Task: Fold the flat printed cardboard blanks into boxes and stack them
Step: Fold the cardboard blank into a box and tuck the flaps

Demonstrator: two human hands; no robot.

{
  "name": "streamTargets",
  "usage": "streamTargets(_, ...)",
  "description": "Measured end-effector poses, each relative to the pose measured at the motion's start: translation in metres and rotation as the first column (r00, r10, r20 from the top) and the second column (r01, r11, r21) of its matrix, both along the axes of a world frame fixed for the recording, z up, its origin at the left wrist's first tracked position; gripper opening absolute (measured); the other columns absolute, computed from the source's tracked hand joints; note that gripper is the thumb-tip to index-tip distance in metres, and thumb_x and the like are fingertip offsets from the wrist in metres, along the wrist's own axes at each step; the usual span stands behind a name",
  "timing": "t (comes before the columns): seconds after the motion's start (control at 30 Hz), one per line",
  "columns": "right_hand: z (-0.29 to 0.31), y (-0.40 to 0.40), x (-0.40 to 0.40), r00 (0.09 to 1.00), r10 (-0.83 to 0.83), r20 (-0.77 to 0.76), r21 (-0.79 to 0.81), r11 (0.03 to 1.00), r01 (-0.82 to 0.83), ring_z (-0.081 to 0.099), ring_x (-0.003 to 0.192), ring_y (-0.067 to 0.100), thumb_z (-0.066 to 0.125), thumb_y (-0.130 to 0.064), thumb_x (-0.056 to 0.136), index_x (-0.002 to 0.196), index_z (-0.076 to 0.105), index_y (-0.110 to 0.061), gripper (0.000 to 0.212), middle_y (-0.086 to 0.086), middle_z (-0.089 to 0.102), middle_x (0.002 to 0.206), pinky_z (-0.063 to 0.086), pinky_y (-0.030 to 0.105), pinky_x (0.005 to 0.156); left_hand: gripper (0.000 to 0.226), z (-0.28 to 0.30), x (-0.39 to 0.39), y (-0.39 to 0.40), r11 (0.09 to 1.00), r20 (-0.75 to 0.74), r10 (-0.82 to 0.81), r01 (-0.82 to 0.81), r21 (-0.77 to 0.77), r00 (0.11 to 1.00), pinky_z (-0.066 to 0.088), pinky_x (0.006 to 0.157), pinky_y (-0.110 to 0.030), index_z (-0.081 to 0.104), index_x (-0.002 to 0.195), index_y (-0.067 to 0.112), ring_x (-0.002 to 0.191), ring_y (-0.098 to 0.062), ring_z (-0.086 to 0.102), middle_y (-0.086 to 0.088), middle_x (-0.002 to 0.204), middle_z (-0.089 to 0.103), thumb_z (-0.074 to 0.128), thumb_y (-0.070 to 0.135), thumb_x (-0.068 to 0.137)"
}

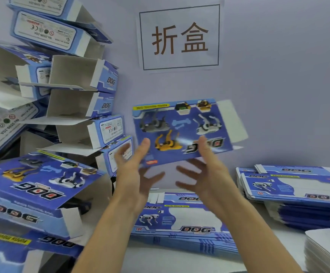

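Nearest, low in the head view: two bare forearms rising from the bottom edge. Left hand (134, 170) and right hand (205, 168) raised side by side, palms turned inward, fingers spread and straight, both blurred. No closed grip on either side; thumbs laid up against the printed face of the raised blank (182, 131), fingers reaching beneath its lower edge, so carried rather than pinched, as far as the blur allows.

Blank held in the air above the bench (290, 235), just beyond the fingertips, long axis running left to right and tipped slightly, print upside down, a white flap at its right end. Both hands about equally near, one under each half of the lower edge; likely the step of opening it up into a box.

Under the hands, a pile of flat blanks (182, 223) on the bench. To the right, a second pile of flat blanks (298, 192). At left, folded boxes (42, 186) lying near, and behind them a leaning stack of folded boxes (93, 107) with open ends.

Farthest, a paper sign (180, 37) on the wall.
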State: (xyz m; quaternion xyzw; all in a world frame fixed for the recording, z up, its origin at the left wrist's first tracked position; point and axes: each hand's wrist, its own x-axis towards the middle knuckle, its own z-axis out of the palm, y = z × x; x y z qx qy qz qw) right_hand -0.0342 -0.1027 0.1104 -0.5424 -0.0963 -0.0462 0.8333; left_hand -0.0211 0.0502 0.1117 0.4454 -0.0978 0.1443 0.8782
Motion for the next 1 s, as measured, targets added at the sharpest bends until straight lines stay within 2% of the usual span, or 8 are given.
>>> streamTargets(0.1,0.0,-0.014,0.006,0.977,-0.204,0.066,0.166,0.968,0.19,0.071,0.102,0.026,0.067,-0.05,0.082,0.132,0.05,-0.026,0.058,-0.001,0.074,0.106,0.059,0.043,0.079,0.089,-0.006,-0.001,-0.001,0.916,-0.182,-0.12,0.18,0.358,0.976,0.054,0.074,-0.047,0.047,0.128,0.033,0.102,-0.023,0.065,0.003,0.097,0.075,0.092,0.044,0.053)
streamTargets(0.23,-0.006,-0.031,0.01,0.965,-0.244,0.099,-0.095,0.963,0.253,0.073,0.082,0.011,0.074,-0.051,0.074,0.13,0.046,-0.039,0.063,-0.006,0.075,0.101,0.056,0.024,0.059,0.123,-0.007,0.001,0.005,0.809,-0.144,0.094,0.009,0.588,0.985,0.045,0.096,-0.047,0.026,0.15,0.034,0.118,-0.019,0.052,-0.003,0.138,0.052,0.088,0.063,0.048)
streamTargets(0.43,-0.014,-0.045,0.01,0.976,0.186,0.114,-0.523,0.847,-0.1,0.07,0.101,0.005,0.079,-0.059,0.07,0.135,0.043,-0.048,0.076,-0.017,0.073,0.109,0.058,0.023,0.075,0.09,-0.004,0.0,0.007,0.824,0.056,0.14,-0.148,0.547,0.989,0.041,0.083,-0.026,0.041,0.134,0.046,0.107,0.0,0.06,0.012,0.126,0.057,0.068,0.081,0.055)
streamTargets(0.6,-0.024,-0.042,0.014,0.957,0.284,0.066,-0.491,0.844,-0.217,0.069,0.109,0.02,0.08,-0.042,0.078,0.134,0.05,-0.039,0.064,-0.004,0.072,0.12,0.053,0.047,0.097,0.06,-0.013,0.007,0.006,0.836,0.071,0.077,-0.103,0.539,0.995,0.051,0.095,-0.032,0.039,0.129,0.057,0.119,-0.004,0.058,0.017,0.134,0.055,0.067,0.068,0.077)
streamTargets(0.73,-0.024,-0.034,0.016,0.969,0.141,0.202,-0.341,0.938,-0.065,0.068,0.112,0.02,0.072,-0.028,0.076,0.143,0.031,-0.052,0.082,-0.009,0.068,0.126,0.053,0.045,0.098,0.034,-0.021,0.01,-0.002,0.851,0.099,-0.009,-0.044,0.523,0.995,0.046,0.051,-0.003,0.037,0.105,0.063,0.072,0.028,0.056,0.049,0.078,0.058,0.053,0.034,0.099)
streamTargets(0.8,-0.026,-0.028,0.016,0.956,0.092,0.277,-0.373,0.927,0.019,0.066,0.113,0.014,0.068,-0.028,0.081,0.143,0.031,-0.054,0.077,-0.015,0.066,0.125,0.051,0.042,0.101,0.031,-0.023,0.013,-0.003,0.862,0.09,-0.001,-0.045,0.505,0.996,0.048,0.051,-0.005,0.041,0.11,0.056,0.073,0.021,0.062,0.042,0.078,0.064,0.052,0.028,0.101)
streamTargets(0.93,-0.029,-0.018,0.013,0.952,0.116,0.282,-0.34,0.94,-0.014,0.069,0.109,0.021,0.067,-0.024,0.09,0.137,0.038,-0.045,0.059,-0.006,0.07,0.121,0.055,0.042,0.095,0.054,-0.018,0.01,-0.004,0.88,0.054,0.07,-0.087,0.466,0.996,0.055,0.094,-0.044,0.043,0.13,0.041,0.109,-0.019,0.067,0.002,0.122,0.067,0.06,0.058,0.081)
streamTargets(1.0,-0.028,-0.014,0.011,0.951,0.101,0.291,-0.329,0.944,0.001,0.071,0.105,0.022,0.069,-0.037,0.089,0.134,0.036,-0.044,0.056,-0.002,0.069,0.122,0.056,0.044,0.092,0.041,-0.018,0.009,-0.007,0.875,0.055,0.12,-0.132,0.466,0.991,0.059,0.087,-0.039,0.046,0.112,0.048,0.103,-0.02,0.07,0.001,0.118,0.067,0.06,0.062,0.077)
